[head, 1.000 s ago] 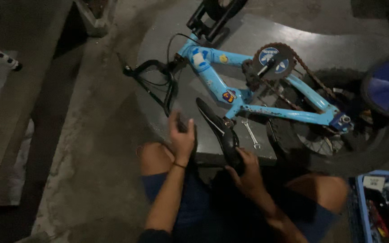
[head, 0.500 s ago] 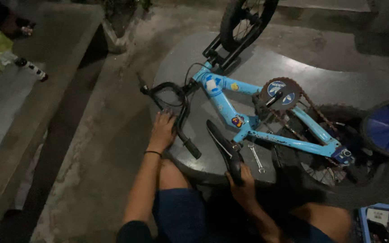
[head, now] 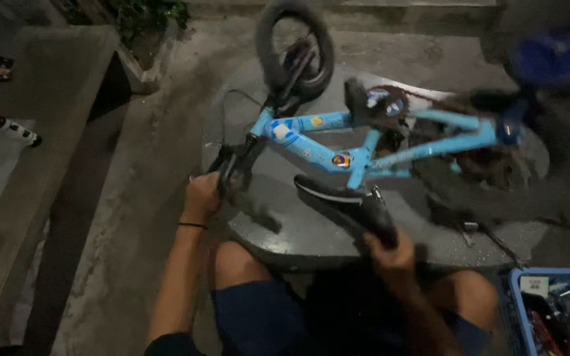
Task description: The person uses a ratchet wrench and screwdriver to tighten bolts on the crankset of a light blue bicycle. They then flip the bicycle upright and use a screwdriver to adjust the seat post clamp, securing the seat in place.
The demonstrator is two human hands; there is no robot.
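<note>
A small light-blue child's bicycle [head: 338, 155] lies upside down on a round grey concrete slab [head: 278, 231]. Its front wheel [head: 295, 49] points away from me and a blue-disc rear wheel [head: 552, 56] is at the far right, blurred. My left hand [head: 202, 196] grips the black handlebar [head: 232, 168]. My right hand [head: 390, 254] holds the rear of the black saddle [head: 344, 201]. My bare knees and dark blue shorts are just below the slab.
A blue plastic crate [head: 552, 306] with tools stands at the lower right. A wrench [head: 486, 234] lies on the slab's right side. A raised concrete ledge [head: 28, 151] runs along the left, with a plant [head: 143, 16] at the top.
My left hand moved from the air onto the handlebar and closed on it. The bicycle has swung so its frame lies more level across the slab, and the view shifted.
</note>
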